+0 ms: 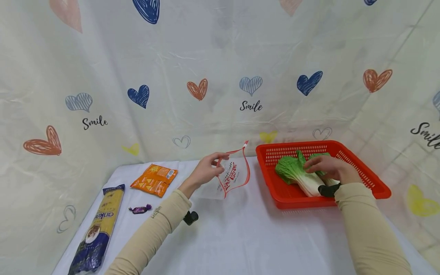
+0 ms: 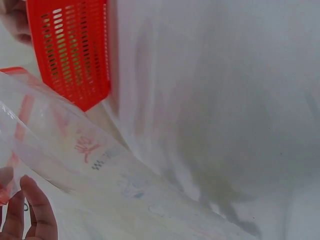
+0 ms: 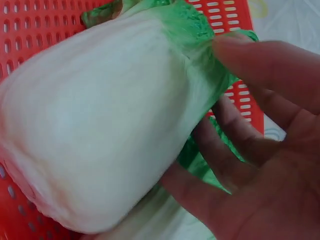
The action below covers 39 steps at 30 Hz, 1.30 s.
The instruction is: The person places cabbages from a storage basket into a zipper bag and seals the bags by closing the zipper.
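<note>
Clear red-edged plastic bag (image 1: 238,173) is pinched by left hand (image 1: 205,168).
Green-and-white leafy cabbage (image 3: 100,115), in rectangular red perforated plastic basket (image 1: 299,203), is grasped by right hand (image 1: 330,168).

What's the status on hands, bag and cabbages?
Left hand pinching red-edged clear bag. Right hand gripping one cabbage, second cabbage alongside. In the way: red basket wall between cabbages and bag.

A draped booth, whether in a home or studio unclear: a heart-printed "Smile" sheet (image 1: 220,49) hangs round the white-covered tabletop (image 1: 258,236) from nine o'clock through twelve to three, faint grid lines (image 1: 413,26) showing at two.
</note>
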Available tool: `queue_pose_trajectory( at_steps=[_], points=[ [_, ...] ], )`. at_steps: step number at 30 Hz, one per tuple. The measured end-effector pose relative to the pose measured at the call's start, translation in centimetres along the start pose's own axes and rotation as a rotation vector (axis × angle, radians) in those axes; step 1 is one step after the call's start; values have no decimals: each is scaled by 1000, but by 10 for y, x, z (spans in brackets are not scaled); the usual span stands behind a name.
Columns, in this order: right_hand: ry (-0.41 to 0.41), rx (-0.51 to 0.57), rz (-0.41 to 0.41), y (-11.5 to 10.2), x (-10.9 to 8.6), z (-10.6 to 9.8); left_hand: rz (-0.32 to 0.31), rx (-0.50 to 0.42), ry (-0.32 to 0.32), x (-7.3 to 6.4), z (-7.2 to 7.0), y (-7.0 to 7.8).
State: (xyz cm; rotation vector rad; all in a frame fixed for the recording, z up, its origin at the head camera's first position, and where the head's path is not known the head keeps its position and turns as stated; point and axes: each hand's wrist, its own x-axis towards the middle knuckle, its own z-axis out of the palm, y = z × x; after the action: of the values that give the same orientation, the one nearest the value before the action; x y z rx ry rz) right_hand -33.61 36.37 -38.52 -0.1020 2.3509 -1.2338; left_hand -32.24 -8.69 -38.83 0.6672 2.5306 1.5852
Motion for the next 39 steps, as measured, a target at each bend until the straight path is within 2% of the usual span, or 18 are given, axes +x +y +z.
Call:
queue_pose_trajectory(
  at_steps=[6, 15, 19, 26, 29, 32, 39],
  points=[
    [-124, -50, -2, 1, 1, 1, -2, 2, -1, -1, 0, 1],
    [-153, 7, 123, 1, -6, 6, -10, 5, -15, -2, 3, 1],
    [-134, -35, 138, 0, -8, 7, 3, 7, -22, -3, 3, -1],
    [-191, -82, 136, -2, -6, 6, 8, 2, -30, -3, 4, -3],
    [-175, -79, 155, -6, -6, 6, 2, 10, -32, -3, 4, -3],
    [-118, -100, 144, -12, -9, 7, -2, 18, -37, -3, 4, -3],
    [-33, -195, 29, -37, -14, 5, 2, 31, -25, -2, 4, -4]
  ],
)
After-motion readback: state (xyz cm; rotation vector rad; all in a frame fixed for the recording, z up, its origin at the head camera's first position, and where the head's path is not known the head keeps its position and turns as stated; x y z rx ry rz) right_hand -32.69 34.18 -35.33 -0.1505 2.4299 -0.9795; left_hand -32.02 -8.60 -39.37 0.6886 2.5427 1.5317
